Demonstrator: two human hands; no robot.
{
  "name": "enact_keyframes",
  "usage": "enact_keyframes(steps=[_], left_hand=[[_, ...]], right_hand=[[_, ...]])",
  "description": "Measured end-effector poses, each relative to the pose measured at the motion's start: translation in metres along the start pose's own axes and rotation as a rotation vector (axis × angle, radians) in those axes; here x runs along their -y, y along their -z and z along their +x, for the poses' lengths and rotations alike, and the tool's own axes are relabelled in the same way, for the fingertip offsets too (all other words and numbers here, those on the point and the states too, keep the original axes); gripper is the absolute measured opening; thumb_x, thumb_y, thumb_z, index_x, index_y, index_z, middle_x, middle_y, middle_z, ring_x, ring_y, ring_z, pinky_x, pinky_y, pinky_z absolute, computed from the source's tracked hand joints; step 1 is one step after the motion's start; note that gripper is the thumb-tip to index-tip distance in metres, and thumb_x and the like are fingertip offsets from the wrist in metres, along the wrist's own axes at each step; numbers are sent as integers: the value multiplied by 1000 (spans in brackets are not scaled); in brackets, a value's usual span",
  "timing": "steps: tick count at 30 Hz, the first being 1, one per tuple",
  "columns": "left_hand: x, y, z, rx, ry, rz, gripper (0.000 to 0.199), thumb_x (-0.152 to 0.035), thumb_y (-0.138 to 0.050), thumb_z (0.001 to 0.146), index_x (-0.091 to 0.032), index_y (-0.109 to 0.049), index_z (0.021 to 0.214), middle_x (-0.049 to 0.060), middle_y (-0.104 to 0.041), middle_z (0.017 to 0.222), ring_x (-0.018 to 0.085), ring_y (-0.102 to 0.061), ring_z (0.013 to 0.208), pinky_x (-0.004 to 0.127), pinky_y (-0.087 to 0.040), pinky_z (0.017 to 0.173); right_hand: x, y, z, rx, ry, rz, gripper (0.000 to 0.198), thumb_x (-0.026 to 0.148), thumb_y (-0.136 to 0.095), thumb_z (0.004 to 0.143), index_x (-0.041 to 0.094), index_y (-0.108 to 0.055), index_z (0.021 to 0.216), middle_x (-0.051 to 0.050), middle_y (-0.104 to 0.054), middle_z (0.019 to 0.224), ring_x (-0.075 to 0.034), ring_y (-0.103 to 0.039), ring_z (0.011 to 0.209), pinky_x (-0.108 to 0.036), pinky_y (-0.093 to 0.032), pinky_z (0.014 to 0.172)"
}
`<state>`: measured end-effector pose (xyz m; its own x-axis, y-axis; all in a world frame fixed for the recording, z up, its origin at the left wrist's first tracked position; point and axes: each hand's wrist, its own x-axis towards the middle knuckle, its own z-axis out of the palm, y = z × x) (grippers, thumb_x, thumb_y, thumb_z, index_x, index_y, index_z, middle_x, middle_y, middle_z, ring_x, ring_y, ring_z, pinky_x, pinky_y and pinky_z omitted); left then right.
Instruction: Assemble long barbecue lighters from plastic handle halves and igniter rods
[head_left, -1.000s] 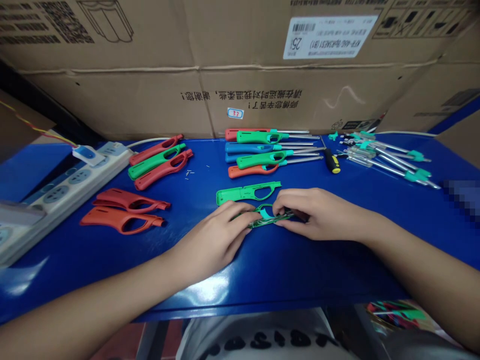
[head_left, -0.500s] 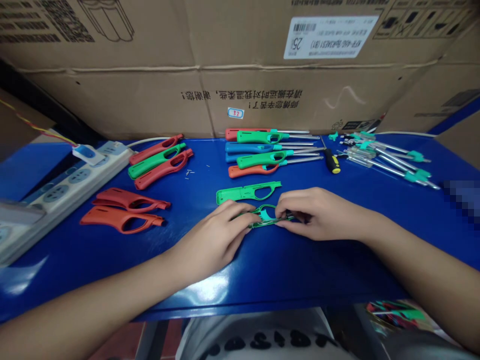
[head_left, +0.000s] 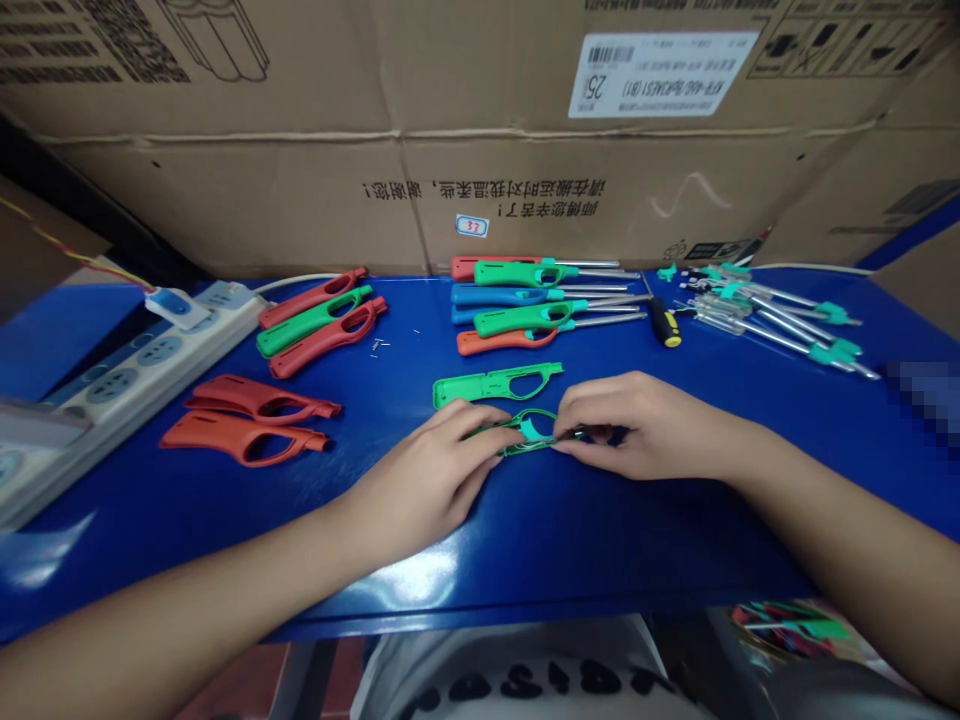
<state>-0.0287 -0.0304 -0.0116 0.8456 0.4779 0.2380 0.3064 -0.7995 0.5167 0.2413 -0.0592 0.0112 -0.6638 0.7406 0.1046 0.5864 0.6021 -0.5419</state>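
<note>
Between my hands, low over the blue table, is a green lighter handle half point(head_left: 541, 413) with a teal trigger point(head_left: 534, 430) and thin wires in it. My left hand point(head_left: 457, 455) is closed around its grip end, covering most of that end. My right hand point(head_left: 626, 425) pinches the other end between thumb and fingers; small dark parts show by the fingertips. Just beyond my hands lies the other green handle half point(head_left: 491, 384), its hollow side up, apart from them.
Assembled lighters point(head_left: 525, 320) lie at the back centre, beside a black and yellow screwdriver point(head_left: 665, 324). Metal tubes with teal triggers point(head_left: 787, 318) are piled right. Handle shells point(head_left: 247, 430), small screws point(head_left: 379, 346) and a power strip point(head_left: 135, 390) lie left. A cardboard box point(head_left: 300, 200) stands behind.
My right fingers have shifted very slightly at the front end of the green handle half. My left hand and the things on the table stay in place.
</note>
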Motion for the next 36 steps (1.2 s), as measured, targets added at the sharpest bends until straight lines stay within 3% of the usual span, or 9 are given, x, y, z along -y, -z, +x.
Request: enact_keyframes(steps=[11,23,29,36], left_hand=[[1,1,0,12,6,4,32,-12,-48,100,-21,-61,127,9,-63,126,24,-56,117,43,-50,101],[0,0,-1,7,22,-6,31,-13,-48,100,-21,-60,127,10,-61,126,24,-55,116,44,-50,101],[-1,0,0,-1,39,-27,27,-13,-48,101,-21,-60,123,9,-61,124,24,-55,115,43,-49,101],[0,1,-2,14,11,1,33,-11,-47,100,-23,-60,128,9,-60,126,25,-54,118,44,-49,101]], right_hand=[[0,1,0,17,44,34,17,25,-58,96,19,-74,99,-4,-69,93,-10,-61,71,-23,-46,67],[2,1,1,1,3,32,18,28,-59,95,18,-71,103,-5,-68,94,-11,-59,71,-24,-46,66],[1,0,1,13,38,12,22,26,-58,96,22,-72,112,-5,-68,102,-13,-64,86,-25,-48,75],[-1,0,1,-5,-2,24,14,25,-57,96,20,-66,105,-6,-66,99,-14,-60,79,-26,-46,69]])
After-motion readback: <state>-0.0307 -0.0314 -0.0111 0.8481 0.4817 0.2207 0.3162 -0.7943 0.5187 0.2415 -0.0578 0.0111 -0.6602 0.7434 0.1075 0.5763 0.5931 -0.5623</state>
